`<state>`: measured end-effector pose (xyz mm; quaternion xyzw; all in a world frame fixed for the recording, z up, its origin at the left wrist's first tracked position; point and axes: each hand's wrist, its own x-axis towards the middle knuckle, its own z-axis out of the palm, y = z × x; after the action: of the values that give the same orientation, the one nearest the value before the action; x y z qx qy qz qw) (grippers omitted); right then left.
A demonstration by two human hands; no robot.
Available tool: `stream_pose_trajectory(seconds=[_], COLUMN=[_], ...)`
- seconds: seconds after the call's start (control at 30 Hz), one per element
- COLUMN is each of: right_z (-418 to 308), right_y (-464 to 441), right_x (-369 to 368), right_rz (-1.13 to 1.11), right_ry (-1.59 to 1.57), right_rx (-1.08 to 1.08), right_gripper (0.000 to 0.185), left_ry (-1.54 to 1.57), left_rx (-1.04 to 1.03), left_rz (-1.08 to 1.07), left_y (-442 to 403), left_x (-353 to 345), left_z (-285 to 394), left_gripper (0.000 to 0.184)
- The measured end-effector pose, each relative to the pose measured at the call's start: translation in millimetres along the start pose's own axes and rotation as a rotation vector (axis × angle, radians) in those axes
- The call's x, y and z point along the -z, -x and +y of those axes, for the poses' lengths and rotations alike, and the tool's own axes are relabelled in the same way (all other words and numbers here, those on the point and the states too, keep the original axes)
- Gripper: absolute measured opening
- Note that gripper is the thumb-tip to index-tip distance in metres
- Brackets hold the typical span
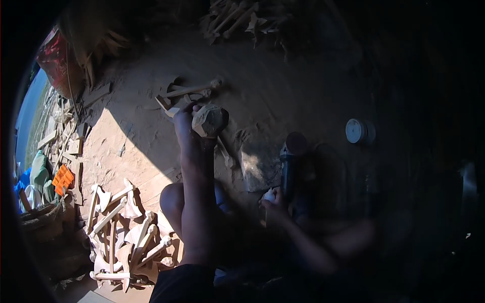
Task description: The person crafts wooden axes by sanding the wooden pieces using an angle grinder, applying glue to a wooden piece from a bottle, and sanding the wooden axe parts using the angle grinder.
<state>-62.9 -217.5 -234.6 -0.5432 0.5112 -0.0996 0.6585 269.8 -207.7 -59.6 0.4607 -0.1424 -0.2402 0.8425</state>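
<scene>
In the upper middle, my left hand [186, 115] is closed on a chunky wooden piece with a faceted, rough-cut end [210, 121] turned towards me. A pale flat sliver of wood [164, 106] shows just beyond that hand; I cannot tell whether it is part of the held piece. Low in deep shade, my right hand [274, 200] has its fingers wrapped round a pale thing with a rounded end [270, 195], its kind too dark to make out. Beside it stands a dark upright cylinder [287, 174] near a pale-topped block [260, 164].
Roughly carved wooden pieces with knobbed ends [121, 237] are heaped at lower left. Similar pieces [194, 91] lie beyond my left hand, and another heap [232, 20] sits at the back. A round-lidded container [355, 131] stands right. Wood scraps and an orange object [63, 180] line the left edge.
</scene>
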Motion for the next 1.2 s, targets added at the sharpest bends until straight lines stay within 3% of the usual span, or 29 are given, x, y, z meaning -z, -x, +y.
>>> stream_pose_trajectory(seconds=[0.1,0.2,0.27,0.33,0.43,0.47,0.53,0.63,0.67,0.7,0.77,0.8,0.87,0.93,1.03,1.13,1.2], right_z=[52,79,130,97,133,148,179,259,203,142,135,132,91,31,-66,-177,-242], right_y=[-1,-38,-79,-62,-84,-91,-107,-119,-98,-91,-52,-53,-42,-19,15,41,59], right_x=[-18,-31,-42,-48,-52,-52,-53,-35,-23,-31,-34,-35,-26,-13,-11,-3,1], right_rz=[-0.092,0.063,0.264,0.442,0.505,0.547,0.627,0.468,0.217,0.266,0.323,0.302,0.145,-0.083,-0.201,-0.251,-0.185], right_ry=[-0.224,-0.024,0.157,0.360,0.422,0.502,0.660,0.628,0.660,0.621,0.594,0.549,0.497,0.429,-0.056,0.030,0.188], right_rx=[-0.039,-0.187,-0.139,-0.065,0.005,0.033,0.098,-0.258,-0.368,-0.304,-0.278,-0.150,0.044,0.150,0.311,0.601,0.787], right_gripper=[0.032,0.014,0.025,0.042,0.043,0.045,0.050,0.056,0.055,0.053,0.048,0.045,0.039,0.029,0.028,0.036,0.037], left_ry=[-0.695,-0.545,-0.367,-0.017,-0.482,0.043,0.514,0.330,0.261,0.306,0.498,0.647,0.663,0.399,0.546,0.293,0.354], left_rx=[-0.210,-0.224,-0.151,-0.019,-0.271,-0.006,0.241,0.215,0.160,0.167,0.249,0.301,0.296,0.208,0.245,0.268,0.293], left_rz=[-0.028,-0.053,-0.089,-0.153,-0.183,-0.228,-0.249,-0.114,-0.018,-0.015,-0.087,-0.186,-0.276,-0.195,0.033,0.155,0.152], left_y=[17,25,22,9,0,-6,-12,-2,-9,-14,-5,-7,-20,-16,10,8,10], left_x=[-15,-16,-5,18,37,47,51,46,46,50,57,59,53,43,-13,-28,-36], left_z=[36,37,32,19,14,3,2,8,6,-1,-14,-17,-12,-7,18,16,18], left_gripper=[0.020,0.020,0.021,0.021,0.018,0.018,0.017,0.017,0.018,0.019,0.020,0.021,0.022,0.020,0.016,0.021,0.022])
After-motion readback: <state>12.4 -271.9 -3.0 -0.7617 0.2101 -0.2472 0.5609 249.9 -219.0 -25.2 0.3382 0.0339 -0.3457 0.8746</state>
